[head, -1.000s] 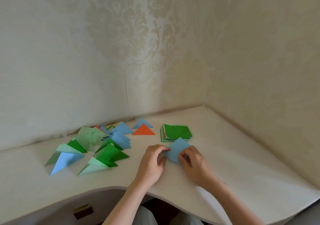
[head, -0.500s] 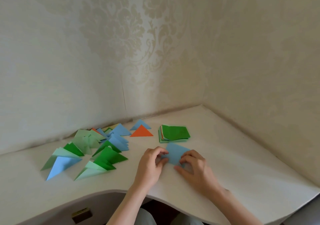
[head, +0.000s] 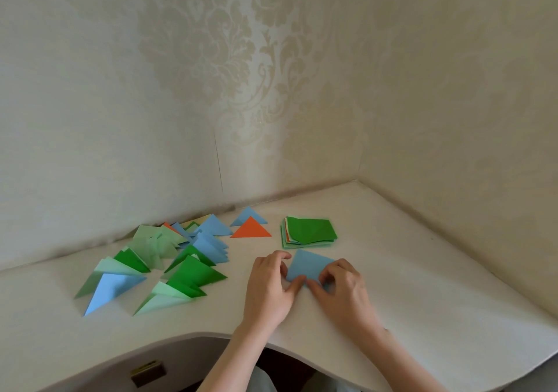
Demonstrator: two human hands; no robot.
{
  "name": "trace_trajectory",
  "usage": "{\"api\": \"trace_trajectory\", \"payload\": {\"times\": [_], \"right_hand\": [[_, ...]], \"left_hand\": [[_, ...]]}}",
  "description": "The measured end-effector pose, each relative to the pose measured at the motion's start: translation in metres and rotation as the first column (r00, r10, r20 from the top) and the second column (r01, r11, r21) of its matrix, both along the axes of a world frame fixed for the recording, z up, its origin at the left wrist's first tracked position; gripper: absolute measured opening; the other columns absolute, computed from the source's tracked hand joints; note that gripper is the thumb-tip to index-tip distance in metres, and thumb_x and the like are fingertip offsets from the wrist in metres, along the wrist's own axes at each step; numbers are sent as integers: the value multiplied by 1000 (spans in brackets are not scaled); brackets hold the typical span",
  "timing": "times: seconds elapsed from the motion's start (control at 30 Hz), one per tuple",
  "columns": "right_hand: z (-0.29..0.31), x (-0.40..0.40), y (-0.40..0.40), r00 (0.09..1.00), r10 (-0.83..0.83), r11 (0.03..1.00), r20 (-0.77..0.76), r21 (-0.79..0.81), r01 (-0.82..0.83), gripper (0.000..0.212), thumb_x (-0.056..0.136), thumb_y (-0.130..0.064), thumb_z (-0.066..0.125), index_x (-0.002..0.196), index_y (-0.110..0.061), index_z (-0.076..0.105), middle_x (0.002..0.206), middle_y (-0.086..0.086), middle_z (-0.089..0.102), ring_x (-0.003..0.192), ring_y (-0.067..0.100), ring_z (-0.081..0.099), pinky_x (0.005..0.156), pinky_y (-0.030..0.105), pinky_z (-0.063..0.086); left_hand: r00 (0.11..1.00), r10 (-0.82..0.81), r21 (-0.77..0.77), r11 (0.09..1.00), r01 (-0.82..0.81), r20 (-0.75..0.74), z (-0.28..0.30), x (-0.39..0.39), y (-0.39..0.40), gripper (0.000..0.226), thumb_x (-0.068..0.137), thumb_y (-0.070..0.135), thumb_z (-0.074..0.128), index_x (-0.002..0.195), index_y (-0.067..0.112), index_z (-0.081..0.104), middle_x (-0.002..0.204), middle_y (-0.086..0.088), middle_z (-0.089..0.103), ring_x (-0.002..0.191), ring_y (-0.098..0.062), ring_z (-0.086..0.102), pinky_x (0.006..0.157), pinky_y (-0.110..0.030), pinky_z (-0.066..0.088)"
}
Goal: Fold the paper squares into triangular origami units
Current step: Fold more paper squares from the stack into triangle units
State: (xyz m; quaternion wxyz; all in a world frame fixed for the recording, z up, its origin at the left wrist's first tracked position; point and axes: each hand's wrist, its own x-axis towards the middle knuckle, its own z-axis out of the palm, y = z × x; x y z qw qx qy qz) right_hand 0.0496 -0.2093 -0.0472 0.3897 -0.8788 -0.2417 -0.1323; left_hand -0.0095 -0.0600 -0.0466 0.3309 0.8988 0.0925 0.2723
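Seen from a head-worn camera, looking down at a pale desk [head: 422, 286] set into a wallpapered corner.

Near the front edge, a light blue paper square [head: 311, 263], lying flat, one corner pointing away towards the wall. Left hand [head: 270, 289] at the sheet's left side, fingers curled over its left edge, thumb reaching onto the near corner. Right hand [head: 342, 286] on the near right part, fingers bent and tips pressing or pinching the paper there; exact grip hidden by the knuckles. Both thumbs nearly meeting at the near corner.

Just beyond the sheet, a small stack of unfolded squares [head: 311, 230], dark green on top, other colours showing at the edges. Left of the stack, an orange triangle [head: 250, 228] with a blue one just behind. Further left, a scattered pile of finished triangles [head: 169, 258] in blue, dark green and pale green, many overlapping.

Probably thin, very light paper: floppy when lifted, easily slid across the smooth desk, quick to take a permanent crease. Best held by a corner or edge with fingertips, one hand pinning the sheet while the other brings corner to corner, then pressed along the fold. Likely risk: slipping out of alignment before the crease is set.
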Motion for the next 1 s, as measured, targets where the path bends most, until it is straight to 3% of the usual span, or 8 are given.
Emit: {"api": "trace_trajectory", "payload": {"times": [0.3, 0.57, 0.77, 0.9, 1.0], "right_hand": [[15, 9, 1, 976, 26, 998, -217, -58, -40, 28, 66, -25, 83, 83, -23, 61, 83, -5, 52, 66, 1, 47, 62, 5, 35], [22, 12, -10, 946, 60, 997, -319, -33, -74, 29, 66, -13, 81, 83, -27, 62, 88, 0, 62, 71, 0, 53, 66, 4, 38], [22, 11, -8, 943, 56, 997, -329, -33, -71, 26, 67, -16, 81, 85, -24, 64, 87, 0, 63, 67, -2, 51, 63, 2, 36], [22, 10, -8, 940, 55, 997, -337, -34, -71, 20, 67, -15, 77, 85, -20, 70, 83, -1, 64, 66, 0, 52, 61, 4, 38], [24, 9, -10, 934, 74, 996, -350, -17, -85, 20, 69, -11, 73, 86, -22, 69, 84, -2, 64, 68, 1, 53, 62, 4, 39]], "left_hand": [[999, 30, -138, 990, -33, -24, 4, 1, 3, 32, 77, 26, 75, 102, 29, 54, 76, 14, 56, 83, 0, 47, 68, -7, 33], [999, 23, -179, 983, -30, -45, 7, 1, 6, 26, 80, 3, 65, 92, 25, 61, 79, 15, 61, 86, -11, 54, 72, -9, 37], [997, -31, 51, 998, 27, 75, 17, -12, -22, 28, 82, -1, 59, 98, 21, 64, 95, 11, 59, 95, -7, 50, 83, -9, 35], [994, -102, 102, 989, 104, -24, 10, -17, -49, 37, 85, 2, 53, 120, 16, 58, 109, 1, 59, 105, -15, 48, 86, -18, 36], [996, -86, 159, 983, 91, -38, 7, -15, -53, 37, 80, -1, 58, 113, 15, 60, 101, -1, 61, 99, -19, 53, 79, -20, 41]]}}
